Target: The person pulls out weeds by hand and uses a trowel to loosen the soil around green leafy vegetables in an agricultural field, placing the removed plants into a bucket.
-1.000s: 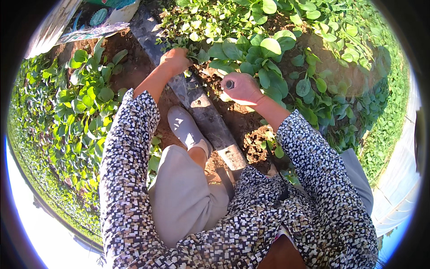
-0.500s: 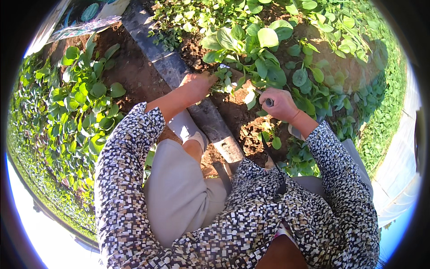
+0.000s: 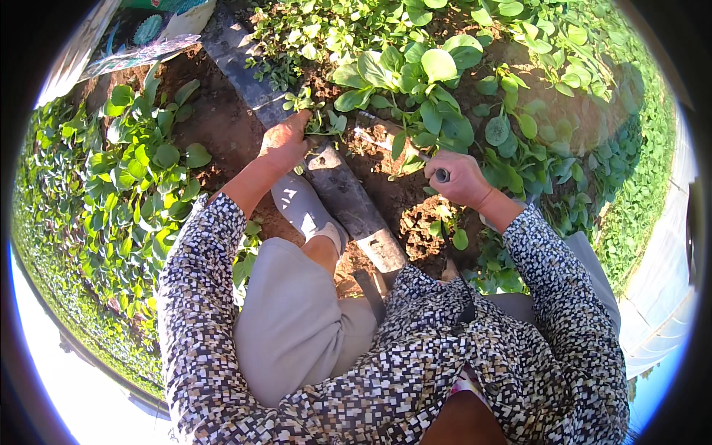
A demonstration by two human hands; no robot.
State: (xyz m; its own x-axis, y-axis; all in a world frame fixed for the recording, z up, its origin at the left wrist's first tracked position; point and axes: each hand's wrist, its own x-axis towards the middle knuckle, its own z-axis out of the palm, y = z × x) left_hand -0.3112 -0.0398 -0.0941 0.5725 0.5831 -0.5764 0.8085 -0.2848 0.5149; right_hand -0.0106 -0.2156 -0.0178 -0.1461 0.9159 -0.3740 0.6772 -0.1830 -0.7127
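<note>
My left hand (image 3: 286, 141) is closed on a small leafy green plant (image 3: 326, 123), held over the dark strip (image 3: 334, 176) that runs along the soil. Its leaves stick out past my fingertips. In a fist, my right hand (image 3: 461, 178) grips a hand tool by its round handle (image 3: 443, 175). A thin metal shaft (image 3: 423, 155) reaches from that fist toward the bare soil on the left, and its working end is partly lost among soil and leaves. Just beyond the right hand grows a large broad-leaved plant (image 3: 439, 67).
Dense leafy greens (image 3: 141, 156) grow left of the strip, with more greens (image 3: 564, 52) at the far right. Low small-leaved plants (image 3: 311, 30) stand at the strip's far end. A printed sheet (image 3: 141, 44) lies at the upper left. My shoe (image 3: 330, 231) rests beside the strip.
My left hand has moved left and slightly toward me, away from the broad-leaved plant, carrying the small plant over the strip. My right hand has shifted slightly nearer to me with the tool.
</note>
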